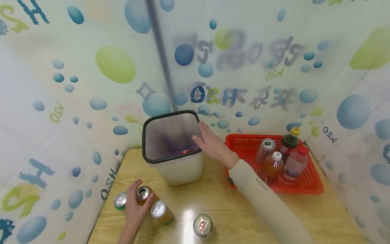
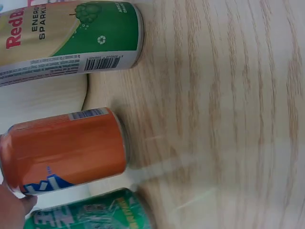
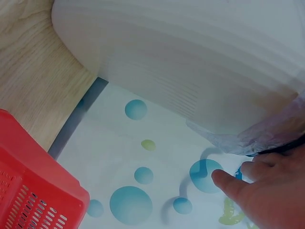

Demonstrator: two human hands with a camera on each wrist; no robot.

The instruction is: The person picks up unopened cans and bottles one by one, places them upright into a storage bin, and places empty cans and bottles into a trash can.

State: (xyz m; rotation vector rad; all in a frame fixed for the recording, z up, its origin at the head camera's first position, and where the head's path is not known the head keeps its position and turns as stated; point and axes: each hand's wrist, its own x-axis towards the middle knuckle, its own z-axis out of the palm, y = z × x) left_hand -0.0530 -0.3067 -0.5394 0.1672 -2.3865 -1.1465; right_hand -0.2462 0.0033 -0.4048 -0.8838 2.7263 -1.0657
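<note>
My left hand (image 1: pixel 135 206) reaches around an orange can (image 2: pixel 71 150), thumb on one side and fingers on the other; a fingertip touches it near its top. That can has an opened top and stands on the table between a green can (image 2: pixel 95 214) and a gold-and-green Red Bull can (image 2: pixel 105 43). My right hand (image 1: pixel 214 144) lies at the right rim of a white bin (image 1: pixel 182 171), its fingers fairly straight and the thumb over the rim. The bin has a black rim and a thin liner; something red (image 1: pixel 185 151) shows inside.
Another can (image 1: pixel 202 225) stands alone near the table's front. On the right, a red basket (image 1: pixel 243 145) holds a can (image 1: pixel 265 150), a dark bottle with a yellow cap (image 1: pixel 288 142), an amber bottle (image 1: pixel 273 166) and a red-capped bottle (image 1: pixel 295 166). A patterned curtain surrounds the table (image 1: pixel 240 217).
</note>
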